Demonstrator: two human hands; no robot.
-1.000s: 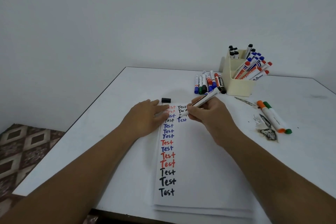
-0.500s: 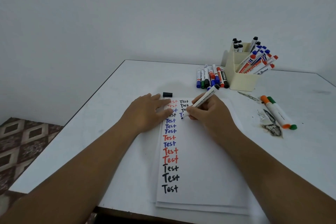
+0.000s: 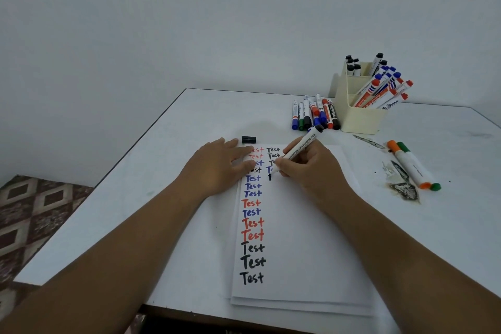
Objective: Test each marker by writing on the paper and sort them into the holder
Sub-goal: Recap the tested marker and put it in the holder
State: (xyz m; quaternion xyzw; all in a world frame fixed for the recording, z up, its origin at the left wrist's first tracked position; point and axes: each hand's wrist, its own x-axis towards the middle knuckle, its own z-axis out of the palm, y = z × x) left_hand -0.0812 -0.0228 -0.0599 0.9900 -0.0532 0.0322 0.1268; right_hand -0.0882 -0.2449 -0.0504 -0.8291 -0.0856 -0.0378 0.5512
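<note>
Marker [image 3: 298, 151] pinched in right hand [image 3: 311, 171], tip on paper [image 3: 303, 238], left hand [image 3: 217, 168] spread flat on paper, cap [image 3: 248, 139] beside fingertips, holder [image 3: 360, 119] beyond.

White marker [image 3: 300, 148] w/ black print and black end cap is gripped in the right hand [image 3: 311, 168]; a short black stroke [image 3: 269, 177] is seen just below its tip. Left of the grip, "Test" words [image 3: 252, 211] are written in red, blue and black on white paper [image 3: 306, 238]. Black cap [image 3: 249, 139] is seen up-left of the grip. Beyond the grip: blue, green, black, red-capped loose markers [image 3: 314, 115] beside a cream holder [image 3: 360, 114]. Right of the grip: orange- and green-capped pair [image 3: 412, 167]. Brown diamond-patterned floor [image 3: 35, 211] far left.
</note>
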